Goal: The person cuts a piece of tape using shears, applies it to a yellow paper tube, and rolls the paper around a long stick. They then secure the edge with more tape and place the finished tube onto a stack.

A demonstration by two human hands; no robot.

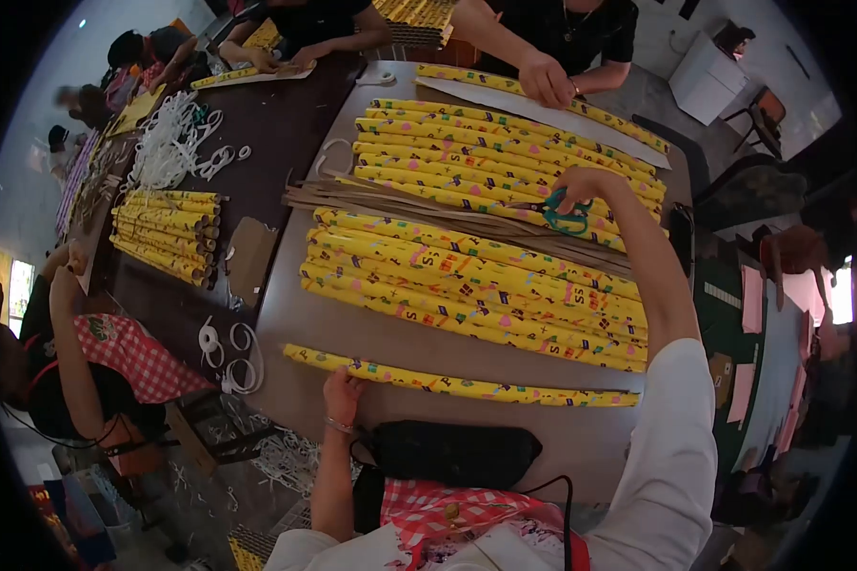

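My left hand [343, 395] is closed on a single yellow patterned roll [467, 385] near the front edge of the table, gripping it towards its left end. Farther off, my right hand [586, 186] has its fingers at the handles of green-handled scissors [567, 217], whose blades point left. The scissors are above long brown strips [428, 211] that run between two groups of yellow rolls. The nearer group [476, 285] lies beyond the single roll, and the farther group [495, 157] is partly behind my right hand.
A black pouch [452, 452] sits at the table's front edge. White tape rolls [224, 357], brown card [251, 259] and stacked shorter rolls [167, 233] are on the left. Across the table, a person's hands [548, 81] are over another roll. Other people work at the left.
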